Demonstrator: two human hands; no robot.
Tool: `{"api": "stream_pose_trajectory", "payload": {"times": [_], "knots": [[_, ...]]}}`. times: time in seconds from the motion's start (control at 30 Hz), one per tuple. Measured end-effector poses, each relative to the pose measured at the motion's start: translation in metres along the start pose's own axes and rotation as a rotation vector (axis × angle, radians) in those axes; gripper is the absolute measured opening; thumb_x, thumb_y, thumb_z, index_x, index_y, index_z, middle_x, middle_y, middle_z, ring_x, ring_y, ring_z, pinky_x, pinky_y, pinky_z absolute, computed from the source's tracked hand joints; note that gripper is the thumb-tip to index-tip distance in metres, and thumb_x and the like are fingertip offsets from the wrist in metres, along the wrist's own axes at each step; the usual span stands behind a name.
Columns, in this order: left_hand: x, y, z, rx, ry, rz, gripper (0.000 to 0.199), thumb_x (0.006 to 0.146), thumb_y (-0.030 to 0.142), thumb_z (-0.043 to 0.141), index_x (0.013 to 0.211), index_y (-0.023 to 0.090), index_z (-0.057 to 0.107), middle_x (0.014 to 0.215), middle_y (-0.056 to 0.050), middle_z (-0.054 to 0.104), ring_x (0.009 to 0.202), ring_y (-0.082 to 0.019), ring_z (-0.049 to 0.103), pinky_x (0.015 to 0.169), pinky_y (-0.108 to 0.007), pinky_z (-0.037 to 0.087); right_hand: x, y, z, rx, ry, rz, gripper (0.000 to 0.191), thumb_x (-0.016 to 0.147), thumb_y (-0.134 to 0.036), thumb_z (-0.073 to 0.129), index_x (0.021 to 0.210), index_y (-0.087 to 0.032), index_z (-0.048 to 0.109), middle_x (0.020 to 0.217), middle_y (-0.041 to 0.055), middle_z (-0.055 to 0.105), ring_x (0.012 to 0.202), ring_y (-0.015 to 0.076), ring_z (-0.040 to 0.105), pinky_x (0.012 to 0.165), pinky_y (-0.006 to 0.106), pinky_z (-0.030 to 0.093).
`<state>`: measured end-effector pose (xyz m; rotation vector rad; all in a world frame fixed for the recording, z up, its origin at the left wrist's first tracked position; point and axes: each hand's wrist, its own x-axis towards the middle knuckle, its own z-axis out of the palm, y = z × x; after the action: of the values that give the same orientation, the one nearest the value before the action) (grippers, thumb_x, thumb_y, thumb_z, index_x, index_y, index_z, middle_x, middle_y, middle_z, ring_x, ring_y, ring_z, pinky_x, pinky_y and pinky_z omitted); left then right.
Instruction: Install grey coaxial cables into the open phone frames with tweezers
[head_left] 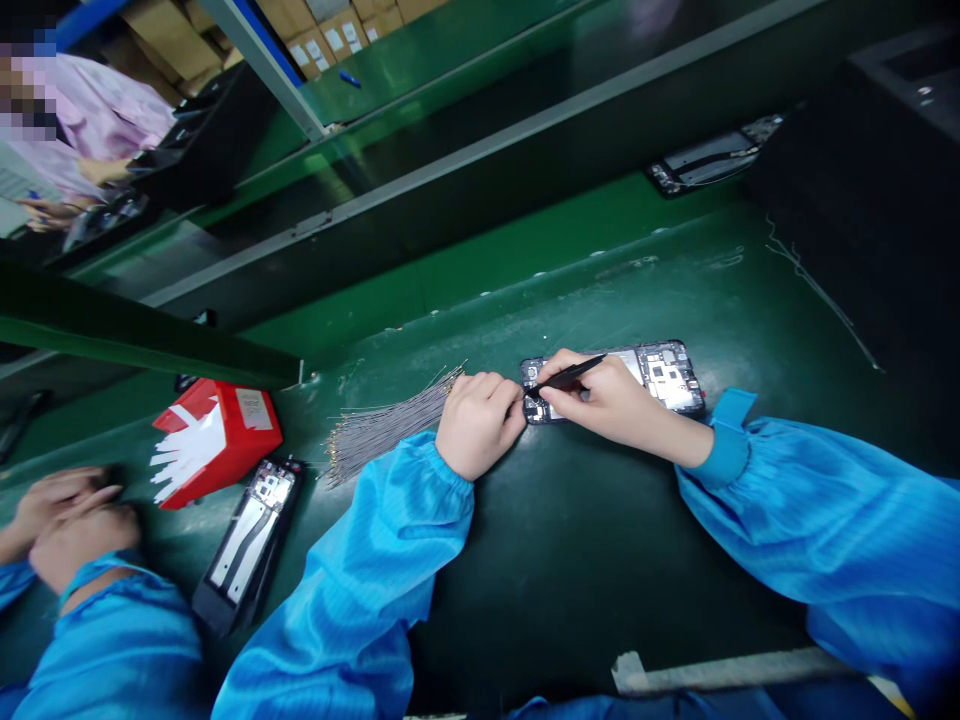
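Observation:
An opened phone (666,372) with bare circuit boards lies sideways on the green bench. My right hand (600,398) is closed around a black pointed tool (574,373), whose tip reaches the phone's left end. At that same end rests my left hand (480,422), fingers curled together; whether they pinch something small is hidden. A bundle of thin grey cables (394,425) with gold-coloured ends lies just left of my left hand.
A red box (259,422) of white strips and more opened phones (251,545) stand at the left, near a co-worker's hands (82,520). Another opened phone (705,160) lies at the back right, beside a large black box (862,200). A person in pink (112,110) is across the bench.

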<state>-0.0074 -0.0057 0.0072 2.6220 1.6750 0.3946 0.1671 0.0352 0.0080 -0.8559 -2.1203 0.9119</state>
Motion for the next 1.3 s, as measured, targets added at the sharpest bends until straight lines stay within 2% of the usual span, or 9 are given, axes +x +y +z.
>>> {"api": "stream_pose_trajectory", "payload": {"times": [1.3], "knots": [[0.0008, 0.0008, -0.0005, 0.009, 0.004, -0.008, 0.015, 0.081, 0.021, 0.044, 0.073, 0.018, 0.056, 0.068, -0.001, 0.055, 0.067, -0.015, 0.049, 0.066, -0.028, 0.034, -0.0008, 0.0002, -0.0004, -0.011, 0.008, -0.009, 0.007, 0.076, -0.016, 0.05, 0.078, -0.016, 0.057, 0.076, 0.0018, 0.061, 0.066, 0.0116, 0.057, 0.06, 0.022, 0.043]]}}
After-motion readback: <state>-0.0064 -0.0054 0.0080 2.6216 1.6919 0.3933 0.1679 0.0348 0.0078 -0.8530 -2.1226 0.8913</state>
